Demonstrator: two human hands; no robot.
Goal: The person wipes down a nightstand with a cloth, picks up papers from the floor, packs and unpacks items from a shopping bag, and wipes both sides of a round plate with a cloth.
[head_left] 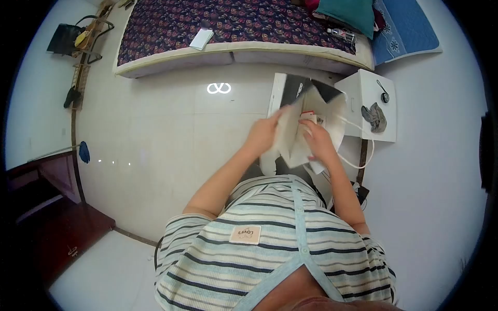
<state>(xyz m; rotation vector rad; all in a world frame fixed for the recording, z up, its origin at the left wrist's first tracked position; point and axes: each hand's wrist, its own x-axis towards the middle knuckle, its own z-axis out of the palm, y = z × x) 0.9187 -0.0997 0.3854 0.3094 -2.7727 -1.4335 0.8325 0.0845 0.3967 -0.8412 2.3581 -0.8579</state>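
A white paper bag (290,136) with a dark panel and white rope handles stands open in front of my body. My left hand (265,133) grips its left side, with the fingers at the edge of the wall. Inside the mouth of the bag is my right hand (317,141), its fingers bent against pale papers or cards (309,116), one with a red edge. Whether it holds any of them is hard to make out. A white sheet (316,167) shows just below that hand.
A bed (171,31) with a dark patterned cover carries a white booklet (201,39) and a bottle (341,34). Right of the bag, a white cabinet (386,88) holds a grey cloth (374,118) and a small black round object (385,97).
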